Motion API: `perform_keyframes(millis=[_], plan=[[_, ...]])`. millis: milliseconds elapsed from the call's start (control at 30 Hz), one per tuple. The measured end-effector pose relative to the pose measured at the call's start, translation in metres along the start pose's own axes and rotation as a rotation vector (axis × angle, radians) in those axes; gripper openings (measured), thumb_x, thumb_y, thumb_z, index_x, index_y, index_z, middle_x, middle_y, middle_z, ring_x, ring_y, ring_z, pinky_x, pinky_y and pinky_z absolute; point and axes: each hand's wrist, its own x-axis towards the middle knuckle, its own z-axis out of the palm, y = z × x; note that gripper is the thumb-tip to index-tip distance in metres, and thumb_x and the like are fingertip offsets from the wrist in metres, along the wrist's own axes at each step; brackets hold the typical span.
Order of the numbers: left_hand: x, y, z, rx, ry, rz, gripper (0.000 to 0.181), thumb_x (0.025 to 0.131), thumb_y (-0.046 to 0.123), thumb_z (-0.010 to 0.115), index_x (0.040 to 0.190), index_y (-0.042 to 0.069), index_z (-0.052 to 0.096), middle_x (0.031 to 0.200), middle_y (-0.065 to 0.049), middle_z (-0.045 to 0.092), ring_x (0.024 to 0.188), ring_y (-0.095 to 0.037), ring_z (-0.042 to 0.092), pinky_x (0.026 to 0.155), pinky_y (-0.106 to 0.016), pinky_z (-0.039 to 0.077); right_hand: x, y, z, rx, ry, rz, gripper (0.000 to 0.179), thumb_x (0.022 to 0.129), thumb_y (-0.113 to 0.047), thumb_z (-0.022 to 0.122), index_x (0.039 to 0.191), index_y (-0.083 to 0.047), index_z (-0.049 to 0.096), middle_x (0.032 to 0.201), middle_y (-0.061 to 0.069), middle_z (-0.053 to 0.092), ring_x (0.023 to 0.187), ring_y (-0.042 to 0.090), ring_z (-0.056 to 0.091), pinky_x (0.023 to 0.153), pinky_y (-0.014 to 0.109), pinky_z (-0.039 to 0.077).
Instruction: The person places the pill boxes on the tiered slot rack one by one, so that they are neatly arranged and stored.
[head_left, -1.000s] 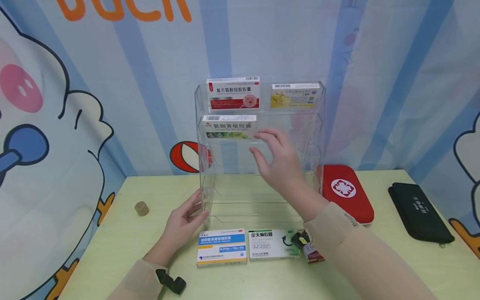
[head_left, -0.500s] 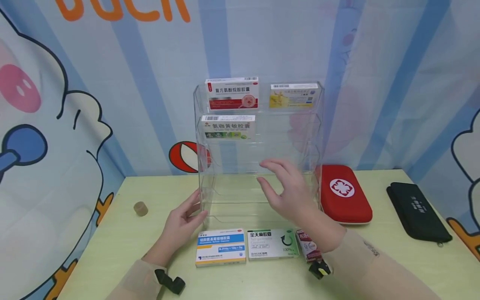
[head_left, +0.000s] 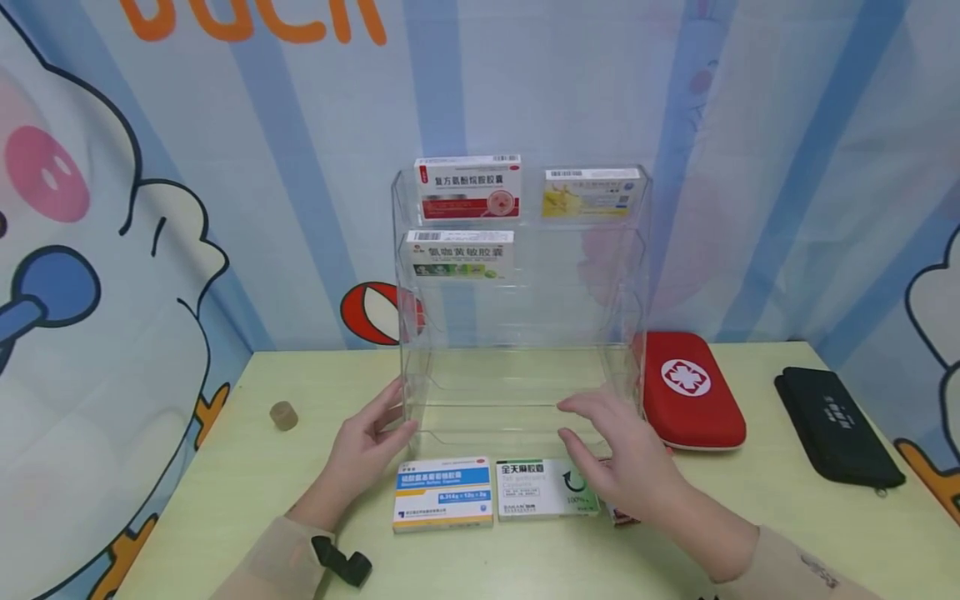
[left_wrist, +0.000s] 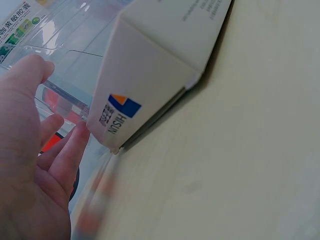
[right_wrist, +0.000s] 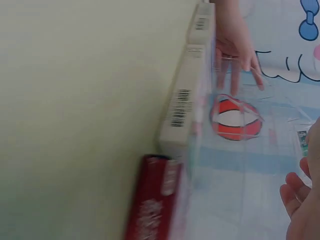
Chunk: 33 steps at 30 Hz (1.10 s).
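A clear tiered plastic display rack [head_left: 525, 317] stands upright on the table. My left hand [head_left: 371, 429] holds its lower left edge, thumb toward the front and fingers along the side. My right hand [head_left: 622, 446] is open with nothing in it, above a small dark-red box [head_left: 624, 517] that it mostly hides; the right wrist view shows that red box [right_wrist: 152, 200] more fully. Beside it lie a white-and-green medicine box [head_left: 543, 490] and a blue-and-white medicine box [head_left: 442, 494]. On the rack sit a red-and-white box [head_left: 468, 187], a yellow-and-white box [head_left: 591, 193] and a white-and-green box [head_left: 460, 254].
Right of the rack lies a red first-aid case [head_left: 693, 392], with a black zip pouch [head_left: 838, 425] farther right. A small brown cylinder [head_left: 283, 415] stands on the left. Behind the table [head_left: 202, 517] hangs a striped cartoon backdrop [head_left: 337, 167].
My right hand has moved away from the white-and-green box on the rack's second tier, down and right to above the dark-red box. The left hand has stayed at the rack's edge.
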Motion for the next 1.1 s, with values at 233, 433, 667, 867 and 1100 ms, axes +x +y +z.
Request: perform_keyframes(millis=[233,433,667,867,1100], plan=[[0.001,-0.001,0.001,0.004,0.006,0.006,0.077,0.105,0.014,0.077,0.171,0.029,0.042,0.169,-0.010,0.055,0.145,-0.038,0.065,0.104,-0.025,0.062,-0.036,0.011,-0.009,0.004,-0.070,0.081,0.043,0.086,-0.008,0.091,0.123,-0.020,0.074,0.120,-0.004,0.075,0.103,0.015,0.074,0.081,0.019,0.067],[0.002,0.000,0.001,-0.012,0.010,0.003,0.074,0.105,0.013,0.076,0.171,0.022,0.043,0.167,-0.014,0.056,0.145,-0.041,0.064,0.106,-0.027,0.062,-0.052,0.021,-0.024,-0.083,-0.149,0.244,0.039,0.086,-0.015,0.093,0.121,-0.021,0.078,0.122,-0.005,0.076,0.109,0.015,0.074,0.086,0.036,0.072],[0.000,0.002,0.001,-0.006,0.007,-0.019,0.074,0.106,0.016,0.075,0.171,0.028,0.042,0.170,-0.010,0.054,0.147,-0.038,0.064,0.107,-0.026,0.061,-0.062,0.040,-0.039,-0.134,-0.209,0.352,0.040,0.084,-0.019,0.096,0.120,-0.021,0.078,0.121,-0.001,0.075,0.110,0.017,0.070,0.082,0.038,0.072],[0.001,0.002,0.001,-0.001,0.003,-0.032,0.075,0.106,0.017,0.076,0.171,0.029,0.042,0.170,-0.010,0.053,0.147,-0.038,0.064,0.108,-0.031,0.062,-0.067,0.055,-0.042,-0.126,-0.269,0.425,0.041,0.085,-0.023,0.096,0.121,-0.019,0.077,0.123,0.002,0.074,0.101,0.015,0.067,0.077,0.029,0.069],[0.000,0.001,0.000,-0.003,0.001,-0.030,0.076,0.105,0.018,0.076,0.171,0.032,0.041,0.170,-0.008,0.054,0.147,-0.037,0.064,0.108,-0.032,0.062,-0.072,0.061,-0.044,-0.146,-0.338,0.412,0.048,0.085,-0.029,0.096,0.128,-0.020,0.077,0.126,0.002,0.076,0.097,0.011,0.064,0.078,0.027,0.067]])
